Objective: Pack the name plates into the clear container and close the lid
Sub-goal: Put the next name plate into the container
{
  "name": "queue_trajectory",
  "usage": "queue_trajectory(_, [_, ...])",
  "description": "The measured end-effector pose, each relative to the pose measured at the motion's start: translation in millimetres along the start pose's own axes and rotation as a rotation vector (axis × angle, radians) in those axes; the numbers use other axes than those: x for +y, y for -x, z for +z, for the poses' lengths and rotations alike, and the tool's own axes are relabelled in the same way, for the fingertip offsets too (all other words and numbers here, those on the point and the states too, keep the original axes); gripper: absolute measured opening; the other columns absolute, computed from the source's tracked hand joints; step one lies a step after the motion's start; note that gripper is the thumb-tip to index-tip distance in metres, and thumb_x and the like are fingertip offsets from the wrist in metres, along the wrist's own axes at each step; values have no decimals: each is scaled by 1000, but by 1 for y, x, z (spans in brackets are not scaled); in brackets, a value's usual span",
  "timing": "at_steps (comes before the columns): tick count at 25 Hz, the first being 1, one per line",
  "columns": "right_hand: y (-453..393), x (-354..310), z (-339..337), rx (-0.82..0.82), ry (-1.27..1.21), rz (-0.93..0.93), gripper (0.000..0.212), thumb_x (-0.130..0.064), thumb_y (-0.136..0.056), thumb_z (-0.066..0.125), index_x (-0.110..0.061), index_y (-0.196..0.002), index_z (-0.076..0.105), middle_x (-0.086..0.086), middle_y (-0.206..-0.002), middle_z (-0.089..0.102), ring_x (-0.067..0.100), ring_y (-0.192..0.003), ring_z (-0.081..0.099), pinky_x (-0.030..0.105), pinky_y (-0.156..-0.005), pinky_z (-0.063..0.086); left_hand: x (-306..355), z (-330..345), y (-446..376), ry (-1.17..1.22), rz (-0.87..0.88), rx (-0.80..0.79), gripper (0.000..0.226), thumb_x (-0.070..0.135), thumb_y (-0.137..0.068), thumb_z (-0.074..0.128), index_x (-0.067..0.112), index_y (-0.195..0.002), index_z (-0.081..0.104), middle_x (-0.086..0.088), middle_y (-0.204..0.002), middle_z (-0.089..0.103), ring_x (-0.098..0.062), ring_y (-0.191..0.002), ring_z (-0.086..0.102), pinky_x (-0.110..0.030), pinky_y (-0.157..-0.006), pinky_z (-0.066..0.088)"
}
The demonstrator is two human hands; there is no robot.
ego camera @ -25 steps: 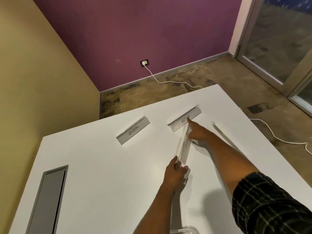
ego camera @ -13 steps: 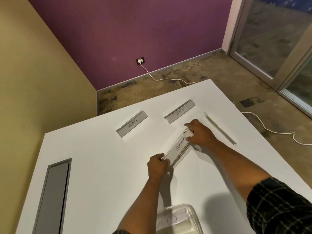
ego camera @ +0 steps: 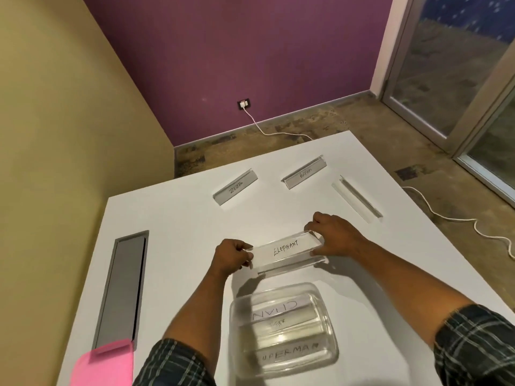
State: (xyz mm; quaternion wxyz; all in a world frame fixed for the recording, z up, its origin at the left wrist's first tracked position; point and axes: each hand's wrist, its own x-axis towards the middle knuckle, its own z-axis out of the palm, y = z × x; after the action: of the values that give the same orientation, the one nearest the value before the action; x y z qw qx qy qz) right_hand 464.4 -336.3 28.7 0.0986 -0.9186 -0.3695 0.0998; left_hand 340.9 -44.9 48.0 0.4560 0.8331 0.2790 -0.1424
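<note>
A clear name plate marked ELEPHANT [ego camera: 287, 250] is held level above the white table [ego camera: 172, 218], my left hand [ego camera: 232, 256] pinching its left end and my right hand [ego camera: 333, 236] its right end. Just below it, near me, the clear container [ego camera: 282, 328] stands without a lid on it and holds several name plates. Farther back on the table lie a plate marked ZEBRA [ego camera: 235, 186], a plate marked ALPHA [ego camera: 305, 172] and a third plate [ego camera: 356, 199] seen edge-on at the right.
A pink lid [ego camera: 103, 363] lies at the table's near left edge. A grey cable hatch [ego camera: 121, 288] is set into the table on the left. A white cable [ego camera: 457, 218] runs over the floor beyond the table's right edge.
Both hands have brought the ELEPHANT plate toward me and turned it from slanted to level. The container has come fully into view below it.
</note>
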Motion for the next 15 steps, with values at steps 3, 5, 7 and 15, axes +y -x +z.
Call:
queue_trajectory(3, [18,-16,-4,22,-8,-89,61,-66,-58,77,-33,-108,62,-10,-104,45,10,-84,49,23,-67,33,-7,-13,21,-29,-13,-58,23,2,-80,76,7,-102,76,-19,-80,76,-23,-72,70,-31,-68,54])
queue_trajectory(5, [30,-27,-6,-12,-49,-145,60,-66,-61,77,-32,-107,59,-11,-109,51,12,-87,53,25,-70,37,-12,-18,35,-58,-11,-116,25,1,-79,77,4,-104,75,-24,-88,76,-27,-77,71,-34,-73,54])
queue_trajectory(7, [40,-37,-5,-44,-88,-183,56,-67,-65,75,-33,-104,55,-14,-104,58,15,-86,57,30,-74,43,-18,-22,48,-116,-7,-174,25,2,-80,78,4,-105,74,-23,-91,76,-27,-77,72,-31,-70,53])
queue_trajectory(15, [82,-65,22,-34,-133,-279,50,-63,-67,76,-32,-101,56,-17,-94,61,11,-85,56,34,-75,49,-37,-17,80,-465,-11,-352,24,7,-72,87,-2,-92,77,-6,-70,75,-19,-62,72,-30,-68,61])
